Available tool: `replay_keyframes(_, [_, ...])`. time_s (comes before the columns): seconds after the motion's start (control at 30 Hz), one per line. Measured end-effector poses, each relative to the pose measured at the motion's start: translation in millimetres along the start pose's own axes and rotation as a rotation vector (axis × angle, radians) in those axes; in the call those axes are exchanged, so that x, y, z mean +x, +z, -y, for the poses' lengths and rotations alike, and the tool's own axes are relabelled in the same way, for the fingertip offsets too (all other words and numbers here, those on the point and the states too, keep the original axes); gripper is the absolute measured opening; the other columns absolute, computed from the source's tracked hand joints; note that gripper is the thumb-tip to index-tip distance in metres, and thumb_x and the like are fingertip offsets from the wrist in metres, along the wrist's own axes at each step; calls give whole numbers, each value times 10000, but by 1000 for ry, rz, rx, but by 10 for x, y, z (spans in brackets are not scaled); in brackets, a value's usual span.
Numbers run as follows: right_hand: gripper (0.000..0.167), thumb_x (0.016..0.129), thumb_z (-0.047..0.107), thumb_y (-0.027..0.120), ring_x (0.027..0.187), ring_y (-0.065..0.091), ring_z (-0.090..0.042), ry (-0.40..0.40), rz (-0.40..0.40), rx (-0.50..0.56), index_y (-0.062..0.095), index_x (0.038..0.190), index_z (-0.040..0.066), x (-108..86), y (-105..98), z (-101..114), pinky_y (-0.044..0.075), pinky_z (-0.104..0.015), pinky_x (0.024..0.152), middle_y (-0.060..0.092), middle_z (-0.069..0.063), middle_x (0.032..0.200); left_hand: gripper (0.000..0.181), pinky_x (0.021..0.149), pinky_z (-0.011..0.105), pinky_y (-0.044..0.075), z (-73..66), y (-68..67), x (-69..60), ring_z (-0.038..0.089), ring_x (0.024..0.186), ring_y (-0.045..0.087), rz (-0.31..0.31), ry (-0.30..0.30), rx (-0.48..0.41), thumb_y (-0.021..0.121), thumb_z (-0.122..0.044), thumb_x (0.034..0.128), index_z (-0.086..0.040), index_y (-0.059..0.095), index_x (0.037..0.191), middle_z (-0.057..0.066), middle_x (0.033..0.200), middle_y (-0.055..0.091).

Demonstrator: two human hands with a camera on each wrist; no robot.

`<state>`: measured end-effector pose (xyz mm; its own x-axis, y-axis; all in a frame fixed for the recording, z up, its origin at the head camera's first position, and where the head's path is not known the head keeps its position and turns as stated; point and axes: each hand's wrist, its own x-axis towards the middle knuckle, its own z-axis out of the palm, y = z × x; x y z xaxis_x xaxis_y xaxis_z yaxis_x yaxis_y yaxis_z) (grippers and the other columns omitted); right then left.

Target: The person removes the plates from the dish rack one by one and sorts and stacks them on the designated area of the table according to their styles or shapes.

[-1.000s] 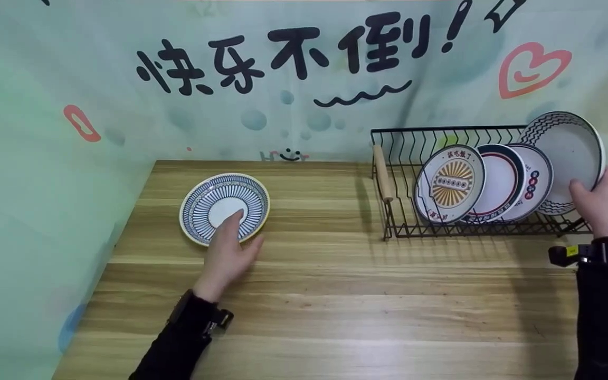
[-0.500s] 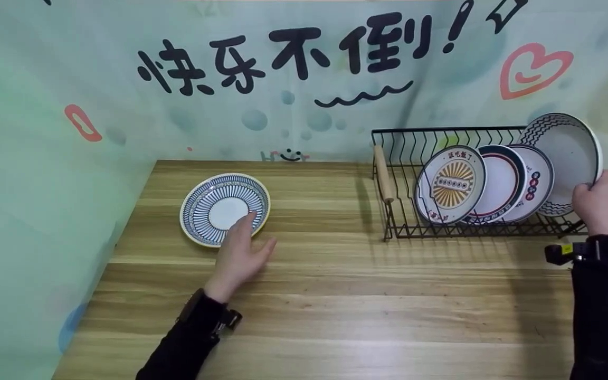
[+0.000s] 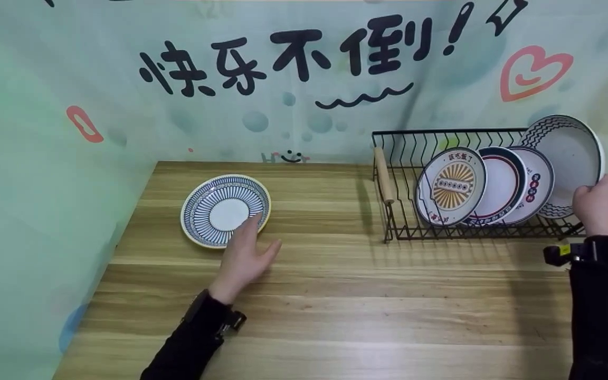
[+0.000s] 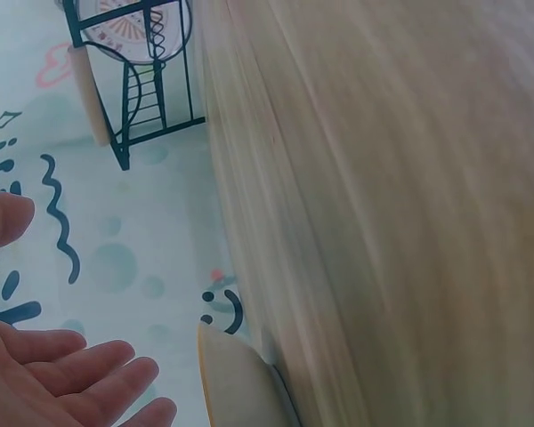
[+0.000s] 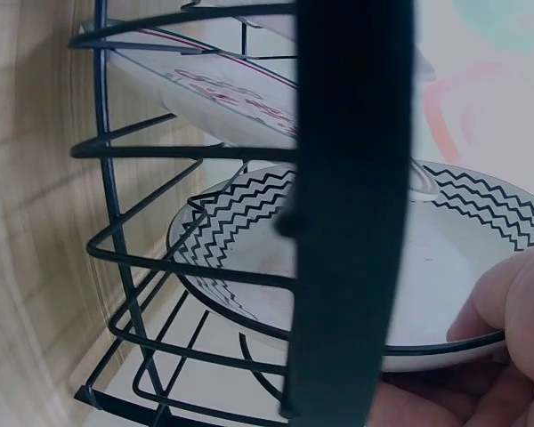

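In the head view my right hand [image 3: 605, 206] grips the rim of a deep white plate [image 3: 570, 163] with black zigzag lines, at the right end of the black wire dish rack [image 3: 388, 221]. The right wrist view shows my thumb [image 5: 525, 302] on the plate's inner face and the other fingers behind it. My left hand [image 3: 243, 258] hovers over the near right rim of a blue-and-white striped plate [image 3: 228, 214] lying on the table. Its fingers are relaxed and hold nothing; in the left wrist view they look apart from the plate [image 4: 240, 382].
Three plates lean upright in the rack: one with a yellow sunburst [image 3: 452, 184], one with a dark rim [image 3: 496, 184] and one with red and blue dots [image 3: 541, 179]. A wooden handle [image 3: 383, 174] marks the rack's left end. A printed cloth [image 3: 304, 116] hangs behind.
My left hand has shifted right and slightly towards me, off the striped plate's middle. The right hand has moved slightly down and left, still holding the zigzag plate.
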<state>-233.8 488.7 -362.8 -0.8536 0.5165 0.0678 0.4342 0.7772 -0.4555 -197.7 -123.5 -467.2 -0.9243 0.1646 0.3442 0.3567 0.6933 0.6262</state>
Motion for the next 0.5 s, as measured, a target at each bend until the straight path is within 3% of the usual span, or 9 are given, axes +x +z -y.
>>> replay_keyframes(0.23, [510, 938, 93, 322, 1119, 465, -614, 45, -16, 12, 338, 1310, -255, -22, -5, -15, 465, -658, 816, 428, -499, 1251, 760, 1151, 524, 274, -38, 32, 7, 428, 1352, 388, 15, -18, -5, 714, -297, 895, 82, 370, 1456, 288, 1452, 430])
replay_keyframes(0.5, [492, 940, 83, 316, 1113, 452, -637, 21, -57, 26, 349, 1274, -276, -56, -6, -17, 429, -682, 872, 431, -517, 1221, 777, 1149, 522, 281, -112, 79, 40, 424, 1352, 390, 18, -1, -19, 718, -304, 891, 91, 360, 1456, 294, 1453, 424])
